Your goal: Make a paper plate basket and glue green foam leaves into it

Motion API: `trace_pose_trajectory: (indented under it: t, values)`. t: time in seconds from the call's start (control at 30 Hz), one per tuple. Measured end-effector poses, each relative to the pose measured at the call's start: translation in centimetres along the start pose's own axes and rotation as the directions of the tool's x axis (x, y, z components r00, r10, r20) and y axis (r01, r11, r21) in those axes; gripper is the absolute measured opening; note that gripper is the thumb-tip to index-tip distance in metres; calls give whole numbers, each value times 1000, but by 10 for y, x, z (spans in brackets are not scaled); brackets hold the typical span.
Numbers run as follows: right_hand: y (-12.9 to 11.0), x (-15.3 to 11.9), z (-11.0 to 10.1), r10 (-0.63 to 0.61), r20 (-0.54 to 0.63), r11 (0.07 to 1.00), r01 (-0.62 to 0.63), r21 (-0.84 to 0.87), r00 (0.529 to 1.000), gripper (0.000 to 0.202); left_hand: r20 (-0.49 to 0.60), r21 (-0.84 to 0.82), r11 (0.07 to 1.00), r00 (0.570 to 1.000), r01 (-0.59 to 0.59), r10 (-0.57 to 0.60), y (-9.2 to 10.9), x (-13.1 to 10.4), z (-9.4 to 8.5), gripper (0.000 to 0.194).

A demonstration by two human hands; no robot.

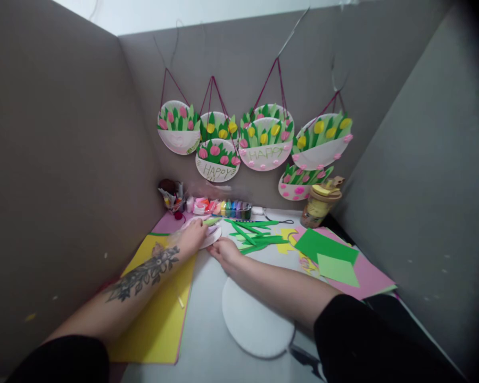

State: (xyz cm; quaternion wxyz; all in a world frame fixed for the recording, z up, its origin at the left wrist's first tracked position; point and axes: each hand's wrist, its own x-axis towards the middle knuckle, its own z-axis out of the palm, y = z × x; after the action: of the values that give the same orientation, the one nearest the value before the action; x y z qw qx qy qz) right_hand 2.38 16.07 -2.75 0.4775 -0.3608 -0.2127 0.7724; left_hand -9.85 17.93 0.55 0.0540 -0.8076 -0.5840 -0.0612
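A yellow sheet (159,314) runs along the worktop's left edge. The left hand (194,235), fingers curled, lies over a small white paper plate (215,236) towards the far edge; a pale green paper leaf (212,221) pokes out rightward past its fingertips (whether they pinch it or merely press, I cannot tell). The leaf's long axis runs roughly parallel to the far edge, and the left hand is the nearer to it. The right hand (225,252) is nearly closed, thumb and fingers gripping the plate's near right rim, so the plate sits between both hands. Green paper strips (259,236) lie just beyond the right hand, a white disc (257,324) nearer the front edge, and a lidded cup (319,206) towards the far right corner.
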Motion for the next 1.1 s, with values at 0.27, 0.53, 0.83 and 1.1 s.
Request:
trace_pose_trajectory:
  t: [0.27,0.53,0.83,1.1]
  values:
    - [-8,-14,9,54,-90,988,-66,-141,995,26,-53,-9,1000,998,-30,29,-1,4,0,18]
    - [-55,-73,-36,38,-86,958,-61,-279,996,25,-135,2,998,989,-61,61,-1,-22,-19,35]
    - [-128,-160,-132,-378,104,125,162,-979,920,11,-122,-323,906,961,-274,247,108,-82,-60,31]
    - [-69,-258,-168,-102,162,-471,96,-877,982,40,16,-300,805,841,-512,541,159,-156,-28,54]
